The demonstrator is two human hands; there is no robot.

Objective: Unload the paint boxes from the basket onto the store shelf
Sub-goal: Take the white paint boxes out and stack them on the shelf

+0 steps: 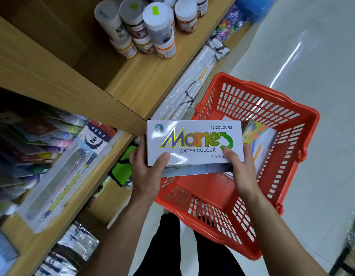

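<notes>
Held box: a white water colour box (194,142), lettered "12 COLOURS", is lifted flat above the near-left corner of the red basket (292,136), just beside the edge of the wooden shelf (152,76).
Left hand (146,172): grasps the box's left end, thumb on the top face, fingers underneath.
Right hand (240,168): grasps the box's right end the same way, thumb pressed over the printed logo.
Under the box: a darker, thin slab shows below its near edge; I cannot tell whether it is a second box carried with it or part of the same pack.
Still in the basket: at least one more paint box (260,144), brightly patterned, leaning against the right wall.
Shelf space: the upper board carries paint jars (152,26) at the back with bare wood in front; the lower bay is crowded with brush packs (63,166).
Stage: judged as mid-transfer, box out of the basket, not yet on the shelf.
Risk, slipping: the glossy wrap and thumb-only hold on top could let the box, or the slab beneath, slide out when tilted toward the shelf.
Risk, collision: pushing in too far could knock the stacked jars over.
Risk, lower bay: forcing it in there could dislodge the packs.
</notes>
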